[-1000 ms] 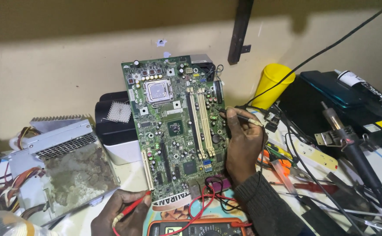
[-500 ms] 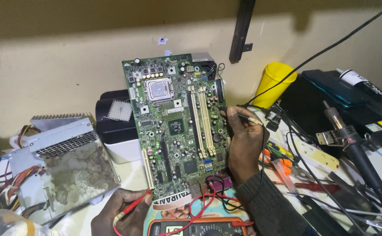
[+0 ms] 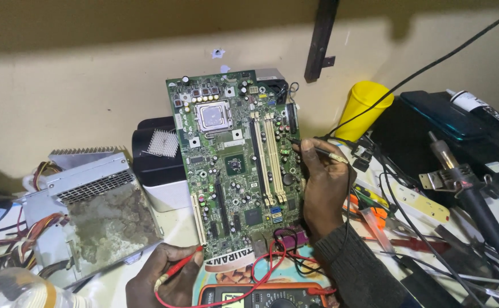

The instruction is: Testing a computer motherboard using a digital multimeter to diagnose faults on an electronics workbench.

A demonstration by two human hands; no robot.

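Head view: green rectangular computer motherboard (image 3: 235, 171) propped upright against the cream wall at the back edge of the bench, long axis running top to bottom, foot resting near the front edge. Right hand (image 3: 323, 191) pressed to the board's right edge, fingers closed around a thin black test probe (image 3: 318, 149) lying roughly level, tip pointing left onto the board beside the pale memory slots (image 3: 272, 159). Left hand (image 3: 166, 279) low at the front edge, below the board's lower left corner, fingers pinched on a red test probe (image 3: 182, 267), tip angled up and right, just short of the board's bottom edge. Right hand clearly nearer the components; left apart from them. Red and black leads looping down to an orange-cased multimeter (image 3: 261, 295) at the front edge between the wrists.

Containers: yellow plastic cup (image 3: 363, 108) standing at the wall right of the board, contents hidden. Dusty grey metal power supply box (image 3: 98, 211) left of the board, coloured wires spilling from its left side. Black-handled soldering tool (image 3: 466, 188) lying towards the right edge among cables.
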